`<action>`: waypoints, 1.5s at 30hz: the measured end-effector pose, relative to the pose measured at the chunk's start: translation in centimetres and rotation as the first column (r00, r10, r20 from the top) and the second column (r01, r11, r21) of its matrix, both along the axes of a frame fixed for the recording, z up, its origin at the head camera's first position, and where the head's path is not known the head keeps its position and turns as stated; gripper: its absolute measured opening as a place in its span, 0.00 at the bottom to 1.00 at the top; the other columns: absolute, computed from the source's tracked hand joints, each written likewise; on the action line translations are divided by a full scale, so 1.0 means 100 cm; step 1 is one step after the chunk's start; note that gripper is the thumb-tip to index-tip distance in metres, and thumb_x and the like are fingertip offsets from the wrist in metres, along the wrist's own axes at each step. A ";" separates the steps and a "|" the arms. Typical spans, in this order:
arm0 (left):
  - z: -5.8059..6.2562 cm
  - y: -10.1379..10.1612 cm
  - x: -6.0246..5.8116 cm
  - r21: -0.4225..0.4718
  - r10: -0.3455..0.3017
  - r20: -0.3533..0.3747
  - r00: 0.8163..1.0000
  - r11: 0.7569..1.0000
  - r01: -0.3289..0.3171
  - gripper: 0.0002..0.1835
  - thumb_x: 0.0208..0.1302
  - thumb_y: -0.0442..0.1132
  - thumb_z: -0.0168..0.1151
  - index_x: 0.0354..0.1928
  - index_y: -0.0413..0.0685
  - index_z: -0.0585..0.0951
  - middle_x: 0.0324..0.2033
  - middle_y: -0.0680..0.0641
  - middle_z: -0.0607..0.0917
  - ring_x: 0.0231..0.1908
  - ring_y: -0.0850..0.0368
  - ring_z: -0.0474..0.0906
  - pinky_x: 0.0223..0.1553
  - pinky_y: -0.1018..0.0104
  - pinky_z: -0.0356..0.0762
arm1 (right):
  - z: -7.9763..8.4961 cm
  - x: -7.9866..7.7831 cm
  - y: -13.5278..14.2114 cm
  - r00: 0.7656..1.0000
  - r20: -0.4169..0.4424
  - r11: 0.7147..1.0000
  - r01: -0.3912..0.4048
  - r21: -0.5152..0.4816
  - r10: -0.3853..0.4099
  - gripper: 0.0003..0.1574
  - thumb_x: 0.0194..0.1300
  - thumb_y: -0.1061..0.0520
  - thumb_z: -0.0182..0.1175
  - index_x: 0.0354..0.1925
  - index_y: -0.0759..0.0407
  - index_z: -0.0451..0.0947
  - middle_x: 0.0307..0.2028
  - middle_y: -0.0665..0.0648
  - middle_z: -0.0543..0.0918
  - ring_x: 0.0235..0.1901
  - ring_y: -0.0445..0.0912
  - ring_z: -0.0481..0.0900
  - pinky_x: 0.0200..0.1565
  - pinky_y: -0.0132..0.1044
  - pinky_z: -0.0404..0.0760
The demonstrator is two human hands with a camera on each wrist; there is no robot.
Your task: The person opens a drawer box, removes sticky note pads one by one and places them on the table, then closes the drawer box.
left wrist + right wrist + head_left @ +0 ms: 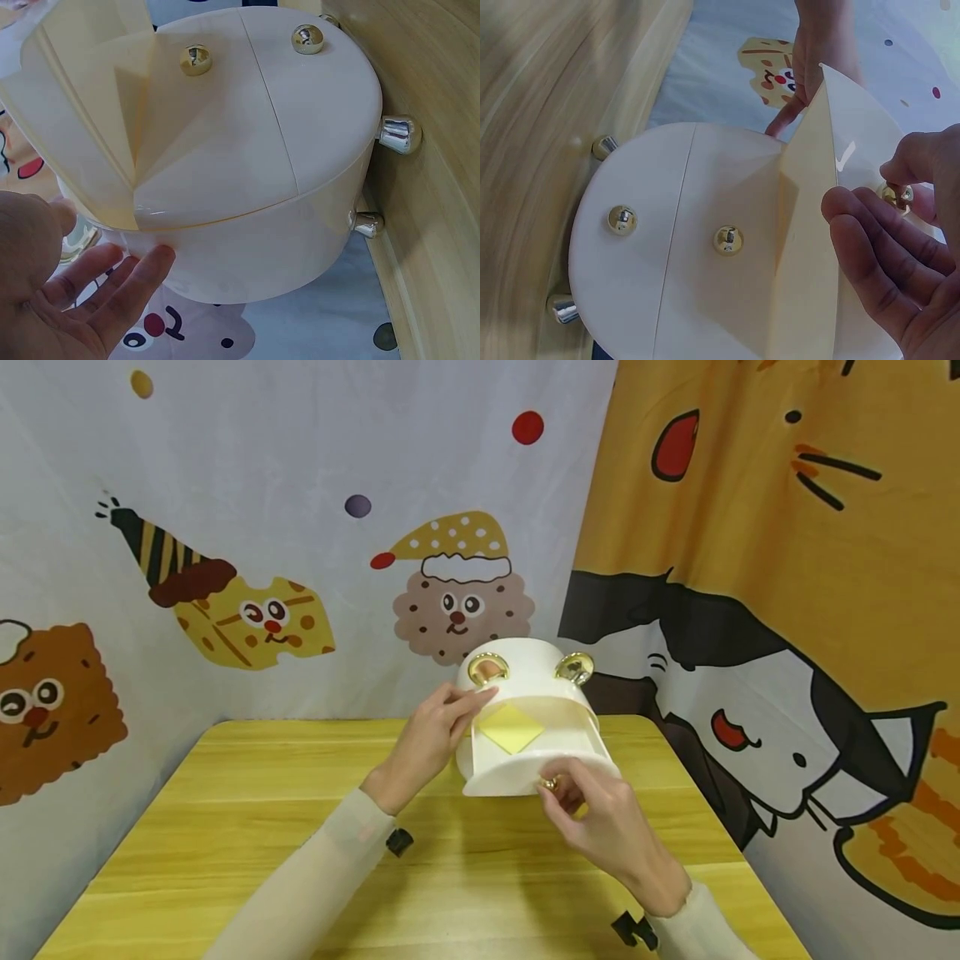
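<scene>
A white rounded drawer box (517, 652) with two gold ear-shaped rings stands toward the back of the wooden table. Its top drawer (498, 778) is pulled out, and a yellow square of paper (512, 728) lies inside. My right hand (600, 818) pinches the gold knob (895, 195) on that drawer's front between thumb and index finger, the other fingers loosely bent. With fingers extended, my left hand (427, 735) touches the left side of the box near the top. Two lower drawer fronts below, each with a round gold knob (195, 60), are closed.
Metallic feet (400, 135) support the box on the wooden table (285, 793). Behind the table hangs a pale curtain (300, 460) printed with cartoon food, and an orange cartoon-cat curtain (735, 527) is at the right. Small black pieces (399, 842) show beside the wrists.
</scene>
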State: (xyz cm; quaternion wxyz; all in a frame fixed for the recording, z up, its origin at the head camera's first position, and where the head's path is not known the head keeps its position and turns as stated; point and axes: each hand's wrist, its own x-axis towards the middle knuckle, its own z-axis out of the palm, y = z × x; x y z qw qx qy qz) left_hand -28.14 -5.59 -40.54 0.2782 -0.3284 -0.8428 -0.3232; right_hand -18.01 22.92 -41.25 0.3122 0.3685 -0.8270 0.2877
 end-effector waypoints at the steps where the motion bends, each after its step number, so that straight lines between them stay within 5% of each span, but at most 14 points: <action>1: 0.000 0.000 0.000 0.000 0.000 -0.003 1.000 1.000 0.000 0.23 0.89 0.35 0.64 0.79 0.57 0.86 0.51 0.41 0.87 0.42 0.52 0.83 0.45 0.60 0.91 | 0.000 0.001 0.000 1.000 -0.001 1.000 -0.001 0.000 0.001 0.20 0.65 0.69 0.79 0.52 0.58 0.86 0.31 0.46 0.90 0.28 0.34 0.87 0.34 0.21 0.87; 45: -0.005 -0.001 -0.003 -0.014 0.016 0.004 1.000 1.000 -0.016 0.25 0.88 0.34 0.65 0.80 0.60 0.85 0.47 0.41 0.85 0.38 0.53 0.80 0.41 0.63 0.87 | -0.017 0.022 0.008 0.998 -0.053 0.999 -0.042 -0.024 0.041 0.14 0.68 0.67 0.75 0.50 0.59 0.86 0.31 0.46 0.89 0.28 0.33 0.87 0.34 0.20 0.87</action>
